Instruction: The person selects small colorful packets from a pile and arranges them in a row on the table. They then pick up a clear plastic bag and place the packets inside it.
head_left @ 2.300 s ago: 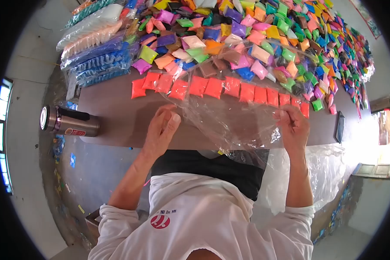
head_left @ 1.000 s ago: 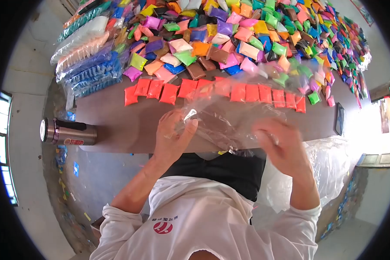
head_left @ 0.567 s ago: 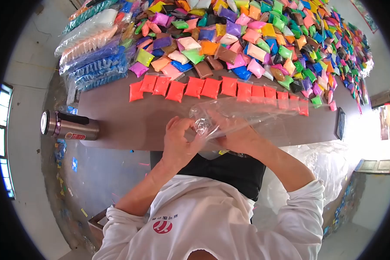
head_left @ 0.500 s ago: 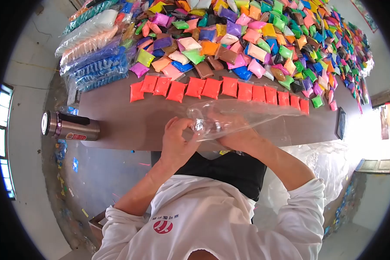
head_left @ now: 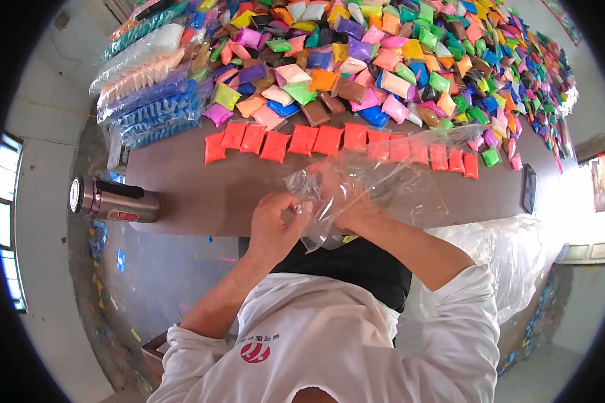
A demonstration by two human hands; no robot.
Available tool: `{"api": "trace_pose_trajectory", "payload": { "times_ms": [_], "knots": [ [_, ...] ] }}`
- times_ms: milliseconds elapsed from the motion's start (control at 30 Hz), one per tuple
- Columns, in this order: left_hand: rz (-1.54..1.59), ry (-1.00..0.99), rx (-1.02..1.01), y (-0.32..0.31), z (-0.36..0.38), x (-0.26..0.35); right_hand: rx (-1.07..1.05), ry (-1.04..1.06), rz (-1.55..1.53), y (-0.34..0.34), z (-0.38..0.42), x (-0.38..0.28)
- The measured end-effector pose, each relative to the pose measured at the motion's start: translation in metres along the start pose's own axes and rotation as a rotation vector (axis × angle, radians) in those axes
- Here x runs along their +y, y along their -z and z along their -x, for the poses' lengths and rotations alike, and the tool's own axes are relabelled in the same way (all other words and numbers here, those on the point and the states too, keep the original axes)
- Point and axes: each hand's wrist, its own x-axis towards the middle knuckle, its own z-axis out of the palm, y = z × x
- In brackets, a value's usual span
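A large clear plastic bag (head_left: 390,178) hangs over the near edge of the brown table (head_left: 181,181). My left hand (head_left: 272,221) pinches the bag's edge near its mouth. My right hand (head_left: 346,198) is pushed inside the bag, seen through the film. Just beyond the bag lies a row of red-orange packets (head_left: 302,140). Behind that row spreads a big heap of small packets in many colours (head_left: 410,60).
A steel flask (head_left: 114,200) lies on its side at the table's left end. Long bags of blue, white and peach packets (head_left: 148,74) are stacked at the far left. A dark phone (head_left: 529,189) rests at the right edge. More clear plastic (head_left: 511,262) hangs below the table at right.
The bag was held spread wide between both hands. My right hand let go of its far edge, came in to the left hand, and slid inside the bag.
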Motion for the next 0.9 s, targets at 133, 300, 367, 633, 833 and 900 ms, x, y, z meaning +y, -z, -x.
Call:
{"api": "trace_pose_trajectory", "payload": {
  "times_ms": [133,300,367,633,833,900],
  "knots": [
    [-0.072,-0.062,0.018,0.003,0.007,-0.007,0.003,-0.082,0.053,-0.005,0.001,-0.008],
    [-0.129,-0.112,-0.016,0.009,0.001,0.001,-0.061,-0.063,0.067,0.003,-0.004,-0.017],
    [-0.138,-0.129,0.011,0.012,-0.001,0.005,-0.065,-0.041,0.079,0.005,-0.004,-0.019],
    [0.036,-0.135,-0.071,0.008,-0.004,0.009,-0.278,-0.018,0.010,0.047,0.004,-0.019],
    [0.098,-0.138,-0.100,0.008,-0.006,0.007,-0.306,-0.177,0.347,0.109,0.042,0.007],
    [0.090,-0.123,-0.113,0.006,-0.003,-0.002,-0.391,-0.212,0.368,0.118,0.052,0.017]
  ]
}}
